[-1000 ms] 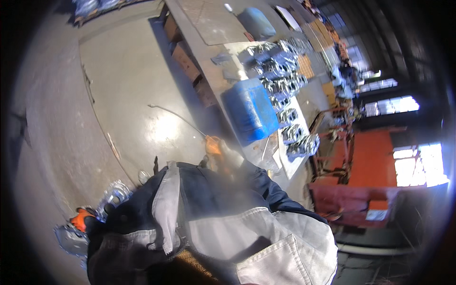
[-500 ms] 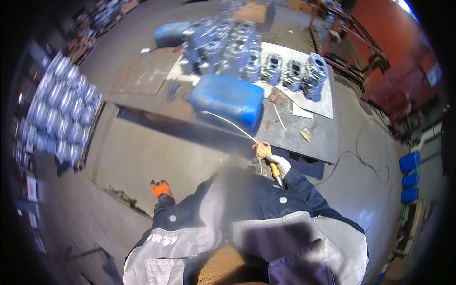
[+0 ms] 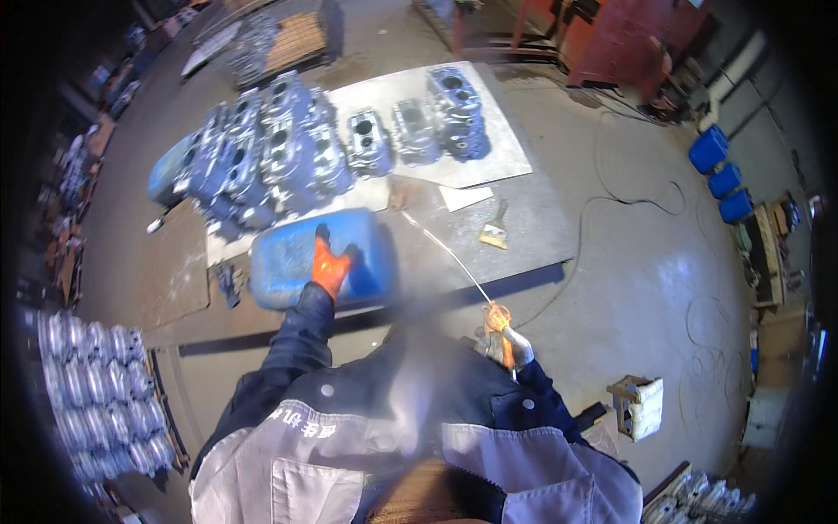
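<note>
My left hand, in an orange glove with dark fingertips, reaches over the near side of a blue plastic canister lying on the table. Its fingers are spread; whether they touch the canister I cannot tell. My right hand, in a pale glove, is wrapped round the handle of an orange air blow gun. The gun's long thin nozzle points forward and left over the table edge, toward a small brown rag. Beyond the canister stand several grey metal engine blocks, close together at the left and spaced out toward the right.
A brush and a white sheet lie on the dark table. Stacked metal parts rise at the left. A hose trails over the floor. A small white-topped stool stands at the right, blue containers beyond.
My left hand has come up from beside my body to the blue canister. The view has turned, so the table appears further left. My right hand still grips the blow gun.
</note>
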Available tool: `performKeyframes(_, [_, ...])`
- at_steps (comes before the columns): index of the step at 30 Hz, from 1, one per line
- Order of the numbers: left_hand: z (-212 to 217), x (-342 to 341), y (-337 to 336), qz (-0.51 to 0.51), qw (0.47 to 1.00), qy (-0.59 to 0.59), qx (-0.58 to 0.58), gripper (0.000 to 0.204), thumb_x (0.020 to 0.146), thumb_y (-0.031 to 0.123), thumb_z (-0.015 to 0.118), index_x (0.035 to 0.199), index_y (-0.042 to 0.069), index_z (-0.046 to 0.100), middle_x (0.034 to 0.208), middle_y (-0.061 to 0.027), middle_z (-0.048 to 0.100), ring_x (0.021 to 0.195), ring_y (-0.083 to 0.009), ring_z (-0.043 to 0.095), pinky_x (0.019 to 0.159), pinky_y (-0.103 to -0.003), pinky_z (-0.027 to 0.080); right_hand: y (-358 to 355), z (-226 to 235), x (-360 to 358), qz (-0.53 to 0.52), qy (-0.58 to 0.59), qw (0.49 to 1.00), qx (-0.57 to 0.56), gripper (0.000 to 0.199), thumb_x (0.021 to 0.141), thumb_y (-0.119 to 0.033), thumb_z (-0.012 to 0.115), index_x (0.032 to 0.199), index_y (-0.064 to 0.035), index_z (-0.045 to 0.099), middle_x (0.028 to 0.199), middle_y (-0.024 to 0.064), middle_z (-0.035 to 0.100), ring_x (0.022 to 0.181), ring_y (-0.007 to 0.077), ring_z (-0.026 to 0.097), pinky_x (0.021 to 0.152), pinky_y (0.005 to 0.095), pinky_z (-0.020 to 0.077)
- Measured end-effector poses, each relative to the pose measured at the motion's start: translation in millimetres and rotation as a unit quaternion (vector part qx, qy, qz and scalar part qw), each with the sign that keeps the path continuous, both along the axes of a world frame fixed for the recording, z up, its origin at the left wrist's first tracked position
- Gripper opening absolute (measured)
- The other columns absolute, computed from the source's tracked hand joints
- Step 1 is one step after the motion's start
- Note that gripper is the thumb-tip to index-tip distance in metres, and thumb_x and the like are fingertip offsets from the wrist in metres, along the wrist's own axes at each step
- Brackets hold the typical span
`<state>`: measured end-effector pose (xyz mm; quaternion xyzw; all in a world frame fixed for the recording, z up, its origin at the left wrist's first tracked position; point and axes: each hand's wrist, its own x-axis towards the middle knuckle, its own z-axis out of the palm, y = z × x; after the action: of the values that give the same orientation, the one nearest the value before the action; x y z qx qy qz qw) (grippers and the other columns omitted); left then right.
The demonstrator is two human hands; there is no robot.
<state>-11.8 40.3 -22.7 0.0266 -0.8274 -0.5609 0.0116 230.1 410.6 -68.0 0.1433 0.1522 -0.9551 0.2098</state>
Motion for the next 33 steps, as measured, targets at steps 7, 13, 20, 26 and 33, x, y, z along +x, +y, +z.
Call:
performKeyframes(7, [21,-231,139,-0.155,0.969,0.141,-0.129,0.080,0.071,0.035,0.072,0.130,-0.007,0.036,0.115,-0.0317,0.053,0.110,-0.0422,0.051,0.092,-0.042,0.042,19,-75,61,-0.235,-0.196,0.925,0.226,0.041,0.087,-0.024,0.061,0.118,0.0013,0.056,0.111,0.0170,0.062,0.103,0.0289,0.060,0.094,0.0418,0.0457])
performKeyframes(13, [21,-386,253,-0.228,0.953,0.118,-0.161,0.070,0.075,0.030,0.066,0.129,-0.004,0.039,0.111,-0.0309,0.057,0.105,-0.0424,0.055,0.090,-0.042,0.044,-44,-42,114,-0.276,-0.286,0.883,0.251,0.048,0.088,-0.029,0.059,0.123,0.0026,0.050,0.116,0.0195,0.058,0.102,0.0295,0.058,0.094,0.0426,0.0453])
performKeyframes(20, [-24,-494,341,-0.294,0.896,0.074,-0.324,0.061,0.079,0.040,0.063,0.125,0.003,0.045,0.115,-0.0220,0.060,0.109,-0.0388,0.056,0.094,-0.043,0.043,-109,63,67,-0.459,-0.286,0.840,0.049,0.052,0.090,-0.034,0.056,0.127,0.0005,0.046,0.121,0.0187,0.055,0.106,0.0294,0.056,0.095,0.0421,0.0434])
performKeyframes(26, [-63,-505,367,-0.280,0.853,0.081,-0.433,0.084,0.076,0.056,0.057,0.126,-0.010,0.042,0.116,-0.0266,0.059,0.110,-0.0376,0.056,0.098,-0.040,0.036,-113,97,45,-0.458,-0.312,0.828,0.087,0.049,0.093,-0.032,0.052,0.127,0.0023,0.046,0.122,0.0185,0.054,0.108,0.0278,0.055,0.096,0.0387,0.0436])
performKeyframes(33, [-91,-542,362,-0.387,0.846,0.004,-0.367,0.071,0.076,0.059,0.055,0.116,0.001,0.056,0.100,-0.0250,0.064,0.096,-0.0380,0.062,0.080,-0.045,0.048,-92,100,42,-0.433,-0.290,0.844,0.128,0.046,0.096,-0.030,0.047,0.127,0.0044,0.046,0.123,0.0182,0.053,0.110,0.0259,0.054,0.096,0.0348,0.0438])
